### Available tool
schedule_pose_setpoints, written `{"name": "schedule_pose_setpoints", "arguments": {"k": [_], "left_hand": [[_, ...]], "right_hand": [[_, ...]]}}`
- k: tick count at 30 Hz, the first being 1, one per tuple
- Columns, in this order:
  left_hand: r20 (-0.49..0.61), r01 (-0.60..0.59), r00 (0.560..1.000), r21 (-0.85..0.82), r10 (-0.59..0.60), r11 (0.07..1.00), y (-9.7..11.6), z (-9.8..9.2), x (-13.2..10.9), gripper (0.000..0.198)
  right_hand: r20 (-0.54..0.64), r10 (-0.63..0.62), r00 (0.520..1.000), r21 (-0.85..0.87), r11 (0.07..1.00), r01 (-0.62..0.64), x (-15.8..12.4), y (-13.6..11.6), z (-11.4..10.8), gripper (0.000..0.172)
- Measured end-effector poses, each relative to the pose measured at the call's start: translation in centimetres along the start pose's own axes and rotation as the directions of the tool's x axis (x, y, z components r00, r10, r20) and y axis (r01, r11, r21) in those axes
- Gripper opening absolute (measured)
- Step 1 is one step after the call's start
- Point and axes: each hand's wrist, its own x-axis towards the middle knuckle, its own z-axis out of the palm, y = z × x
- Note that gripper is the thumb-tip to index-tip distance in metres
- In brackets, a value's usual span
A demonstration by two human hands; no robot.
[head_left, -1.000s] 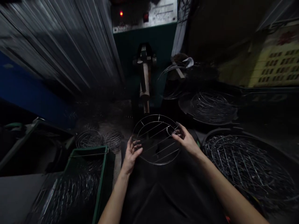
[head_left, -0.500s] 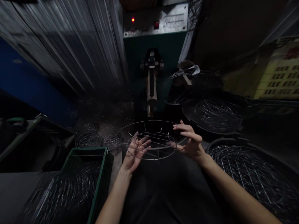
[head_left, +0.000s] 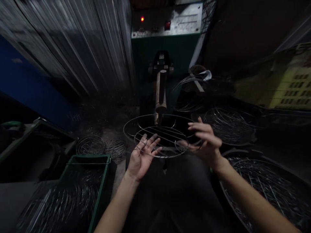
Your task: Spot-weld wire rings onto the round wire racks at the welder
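A round wire rack (head_left: 159, 157), made of a wide upper ring, a smaller lower ring and straight cross wires, is held level between both hands. My left hand (head_left: 143, 158) is palm up at its near left side, with spread, slightly curled fingers supporting the lower ring. At the right side, my right hand (head_left: 206, 140) has its thumb low and its fingers above, around the rim; motion blurs the fingertips. A small wire loop (head_left: 180, 146) shows near the right thumb. The rack's far edge lies around the lower tip of a metal machine arm (head_left: 160, 94); contact is unclear.
Behind the rack stands a green machine (head_left: 145, 48) with a lit red lamp (head_left: 142, 19). On the left, a green crate (head_left: 88, 158) holds bent wire pieces. On the right are a dark tub (head_left: 233, 207) of wire parts and a yellow crate (head_left: 291, 87). Wire coils (head_left: 91, 145) lie at left.
The rack and both hands have moved up and forward, bringing the far edge around the machine arm's tip. My right hand has also shifted to the right. The view has shifted slightly.
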Motion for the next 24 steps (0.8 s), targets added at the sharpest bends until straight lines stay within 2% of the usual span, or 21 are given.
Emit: {"name": "schedule_pose_setpoints", "arguments": {"k": [3, 6, 8, 9, 11, 12, 13, 14, 16, 17, 19, 21, 24], "left_hand": [[-0.003, 0.101, 0.995, -0.042, -0.101, 0.994, -1.4, -0.6, 1.3, 0.044], [0.024, 0.133, 0.991, -0.047, -0.132, 0.990, -2.4, -1.7, 2.6, 0.054], [0.041, 0.089, 0.995, -0.009, -0.089, 0.996, -2.4, -2.5, 3.2, 0.055], [0.048, 0.068, 0.996, 0.015, -0.069, 0.998, -2.2, -2.9, 3.5, 0.055], [0.049, 0.043, 0.998, 0.042, -0.045, 0.998, -1.7, -3.5, 3.9, 0.056], [0.043, 0.034, 0.998, 0.047, -0.036, 0.998, -1.5, -3.8, 4.1, 0.055], [0.034, 0.027, 0.999, 0.050, -0.028, 0.998, -1.3, -4.1, 4.3, 0.053], [0.027, 0.024, 0.999, 0.055, -0.026, 0.998, -1.1, -4.3, 4.5, 0.051], [0.022, 0.031, 0.999, 0.082, -0.033, 0.996, -1.1, -4.7, 4.8, 0.048], [0.025, 0.037, 0.999, 0.102, -0.039, 0.994, -1.1, -4.9, 5.0, 0.047], [0.043, 0.048, 0.998, 0.139, -0.055, 0.989, -1.1, -5.2, 5.1, 0.045], [0.071, 0.069, 0.994, 0.165, -0.081, 0.984, -1.1, -5.4, 5.1, 0.044], [0.107, 0.112, 0.985, 0.185, -0.134, 0.976, -0.8, -5.5, 5.1, 0.041]], "right_hand": [[0.043, -0.123, 0.991, -0.124, 0.984, 0.127, -2.8, -0.4, 1.0, 0.059], [0.169, -0.120, 0.978, -0.155, 0.977, 0.147, -5.8, -1.3, 1.5, 0.056], [0.239, -0.080, 0.968, -0.119, 0.987, 0.111, -7.1, -1.8, 1.1, 0.056], [0.231, -0.049, 0.972, -0.094, 0.993, 0.073, -7.6, -1.9, 0.7, 0.059], [0.120, 0.070, 0.990, -0.057, 0.996, -0.064, -8.0, -1.3, -0.1, 0.067], [0.046, 0.177, 0.983, -0.059, 0.983, -0.174, -8.0, -0.7, -0.4, 0.068], [-0.006, 0.302, 0.953, -0.076, 0.950, -0.302, -7.8, 0.2, -0.5, 0.065], [-0.016, 0.427, 0.904, -0.101, 0.899, -0.427, -7.5, 1.2, -0.4, 0.056], [0.081, 0.611, 0.788, -0.154, 0.788, -0.596, -6.4, 3.5, 0.7, 0.035], [0.160, 0.649, 0.744, -0.149, 0.761, -0.631, -5.6, 4.6, 1.6, 0.030], [0.275, 0.658, 0.701, -0.058, 0.739, -0.671, -3.9, 6.4, 3.6, 0.030], [0.337, 0.630, 0.700, 0.065, 0.726, -0.685, -2.1, 7.5, 5.5, 0.033], [0.389, 0.602, 0.698, 0.186, 0.690, -0.699, -0.3, 7.9, 7.3, 0.032]]}}
